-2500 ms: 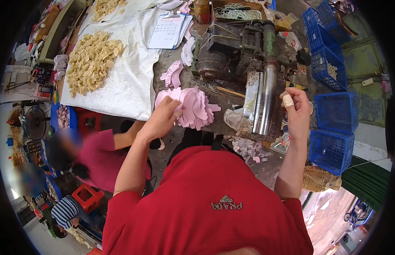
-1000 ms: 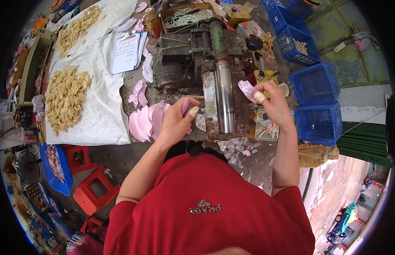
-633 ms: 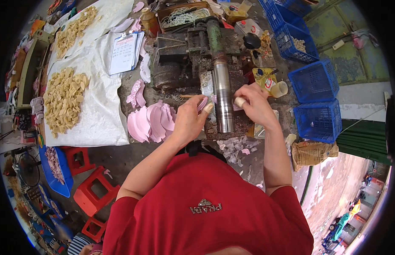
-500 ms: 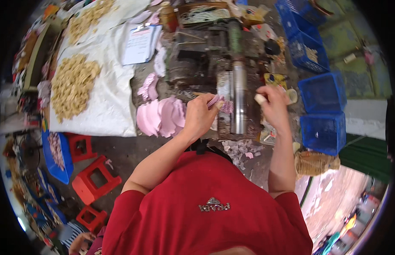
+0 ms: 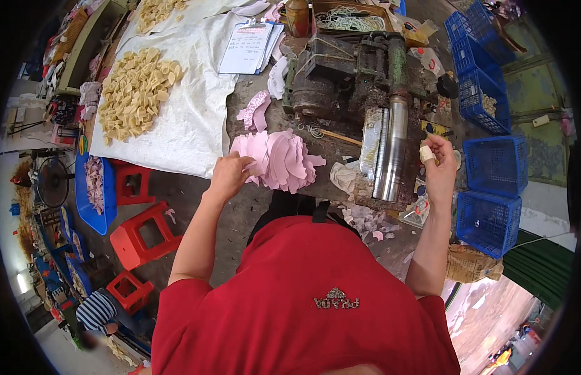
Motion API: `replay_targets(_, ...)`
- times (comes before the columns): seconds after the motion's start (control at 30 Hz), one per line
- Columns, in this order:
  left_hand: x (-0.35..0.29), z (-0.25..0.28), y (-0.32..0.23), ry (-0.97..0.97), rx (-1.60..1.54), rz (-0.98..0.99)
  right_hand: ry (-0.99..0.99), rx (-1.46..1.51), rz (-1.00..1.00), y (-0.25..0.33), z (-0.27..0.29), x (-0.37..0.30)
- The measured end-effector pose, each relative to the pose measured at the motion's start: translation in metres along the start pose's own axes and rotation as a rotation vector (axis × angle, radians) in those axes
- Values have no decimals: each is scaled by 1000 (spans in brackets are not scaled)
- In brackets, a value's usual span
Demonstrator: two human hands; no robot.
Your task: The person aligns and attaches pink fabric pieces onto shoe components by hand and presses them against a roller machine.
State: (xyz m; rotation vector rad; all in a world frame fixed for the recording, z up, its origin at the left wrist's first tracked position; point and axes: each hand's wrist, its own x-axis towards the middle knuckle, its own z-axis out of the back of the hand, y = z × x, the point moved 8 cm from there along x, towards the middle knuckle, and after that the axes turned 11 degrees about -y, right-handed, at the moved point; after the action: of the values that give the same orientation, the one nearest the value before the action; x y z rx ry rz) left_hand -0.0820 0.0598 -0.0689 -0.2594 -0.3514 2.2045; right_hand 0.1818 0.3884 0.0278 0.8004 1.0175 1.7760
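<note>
My left hand [image 5: 230, 177] is at the left edge of a fanned pile of curved pink pieces [image 5: 284, 159], its thumb and fingers closed on the edge of one pink piece. Right of the roller, my right hand [image 5: 441, 164] is raised, loosely curled, with nothing visible in it; a pale wrap [image 5: 426, 154] covers its thumb. Between the hands stands a dark, greasy machine [image 5: 331, 75] with a shiny metal roller [image 5: 393, 150]. Behind the pile rests a glittery pink piece [image 5: 255, 111].
A white sheet [image 5: 196, 125] at left bears a heap of beige pieces [image 5: 137, 94]. A clipboard [image 5: 245, 49] lies beside it. Blue crates [image 5: 490, 222] line the right side; red stools [image 5: 143, 234] stand at lower left. Scraps [image 5: 371, 222] litter the area before the roller.
My left hand has moved left from the roller to the pink pile; the glittery piece it held at the roller is no longer visible there. My right hand remains right of the roller.
</note>
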Motion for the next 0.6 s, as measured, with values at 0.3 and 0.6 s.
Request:
replay_targets(0.3,20,54,-78,-31,-1220,291,188,92,277,84,-42,-44)
replay_targets(0.6,35,67,-202,-217,-1701,-57,-90,-116,733,146,-81,-99)
